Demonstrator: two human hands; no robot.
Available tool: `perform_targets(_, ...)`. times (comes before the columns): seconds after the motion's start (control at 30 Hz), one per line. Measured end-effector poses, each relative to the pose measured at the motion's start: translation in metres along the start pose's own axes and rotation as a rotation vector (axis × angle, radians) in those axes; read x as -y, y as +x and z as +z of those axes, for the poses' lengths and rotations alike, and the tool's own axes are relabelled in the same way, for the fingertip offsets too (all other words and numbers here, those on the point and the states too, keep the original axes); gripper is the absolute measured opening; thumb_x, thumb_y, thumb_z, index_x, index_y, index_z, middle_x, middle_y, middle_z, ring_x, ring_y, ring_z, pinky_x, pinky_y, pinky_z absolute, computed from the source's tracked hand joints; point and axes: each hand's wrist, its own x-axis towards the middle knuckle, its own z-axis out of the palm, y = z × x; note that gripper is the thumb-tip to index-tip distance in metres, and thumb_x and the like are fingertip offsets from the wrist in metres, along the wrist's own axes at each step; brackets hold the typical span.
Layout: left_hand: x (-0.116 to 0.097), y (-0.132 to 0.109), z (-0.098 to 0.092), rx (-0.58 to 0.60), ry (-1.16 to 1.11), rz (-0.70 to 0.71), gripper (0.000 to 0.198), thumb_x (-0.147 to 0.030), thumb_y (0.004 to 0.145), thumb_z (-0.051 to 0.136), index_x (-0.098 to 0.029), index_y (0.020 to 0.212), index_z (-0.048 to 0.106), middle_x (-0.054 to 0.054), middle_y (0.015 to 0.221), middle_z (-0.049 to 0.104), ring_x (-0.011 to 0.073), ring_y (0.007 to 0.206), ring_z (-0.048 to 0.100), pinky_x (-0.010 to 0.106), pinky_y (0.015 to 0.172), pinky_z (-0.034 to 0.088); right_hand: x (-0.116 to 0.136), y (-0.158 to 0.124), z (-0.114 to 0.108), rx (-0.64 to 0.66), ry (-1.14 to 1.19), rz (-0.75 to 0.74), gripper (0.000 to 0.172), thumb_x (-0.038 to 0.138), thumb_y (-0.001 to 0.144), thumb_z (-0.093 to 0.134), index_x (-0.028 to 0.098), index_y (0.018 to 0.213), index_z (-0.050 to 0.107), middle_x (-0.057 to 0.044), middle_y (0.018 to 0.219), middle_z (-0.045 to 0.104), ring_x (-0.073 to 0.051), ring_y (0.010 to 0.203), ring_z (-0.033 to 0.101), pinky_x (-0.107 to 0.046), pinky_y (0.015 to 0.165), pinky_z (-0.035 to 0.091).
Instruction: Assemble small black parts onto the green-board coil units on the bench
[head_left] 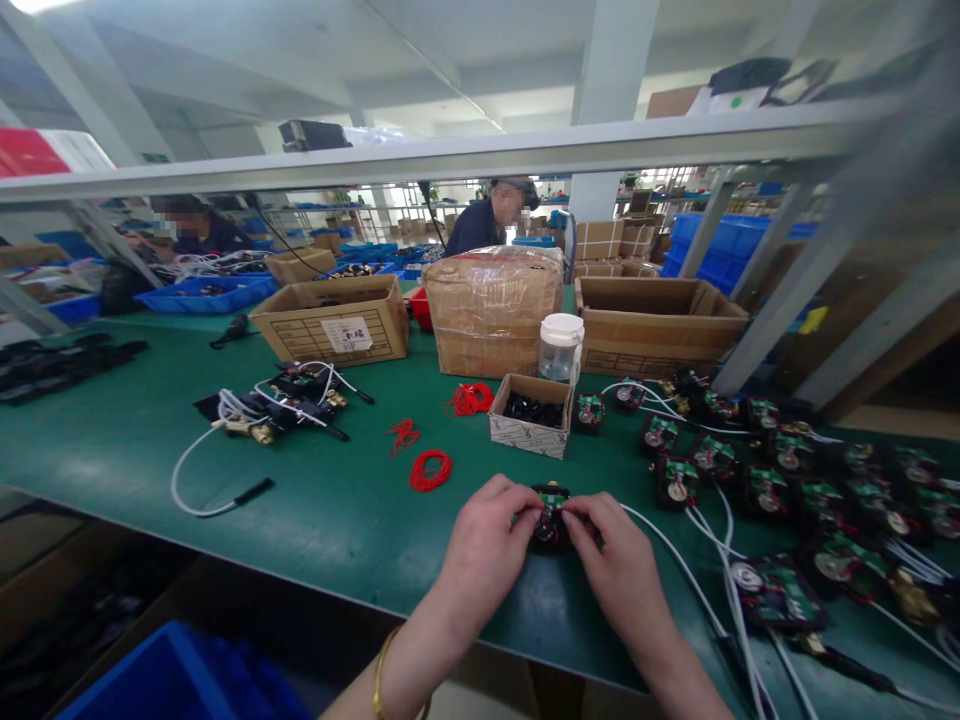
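Note:
My left hand [489, 540] and my right hand [615, 550] meet over the green table [337, 510] near its front edge. Both pinch one small black module with a green circuit board [551, 512] from either side, fingers closed on it. A white cable [675, 560] runs from it to the right. Just behind it stands a small open cardboard box of black parts [531, 413]. Red wire loops [430, 470] lie to the left of my hands.
Several like modules with white cables [780, 480] cover the table's right side. Another wired bundle [277, 405] lies left. A white-lidded jar [561, 347], cardboard boxes [491, 310] and blue bins [202, 292] stand behind. Two people sit at the far benches. A blue bin [172, 675] sits below.

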Motion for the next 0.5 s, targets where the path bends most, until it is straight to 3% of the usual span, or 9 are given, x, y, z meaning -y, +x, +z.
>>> perform_targets(0.5, 0.001, 0.023, 0.000, 0.046, 0.035, -0.136, 0.016, -0.015, 0.088, 0.063, -0.024, 0.088, 0.076, 0.001, 0.087, 0.069, 0.0190, 0.088, 0.064, 0.030, 0.081, 0.046, 0.004, 0.019, -0.007, 0.034, -0.144, -0.100, 0.016, 0.023, 0.102, 0.049, 0.024, 0.099, 0.064, -0.006, 0.097, 0.064, -0.024, 0.093, 0.063, -0.038, 0.083, 0.050)
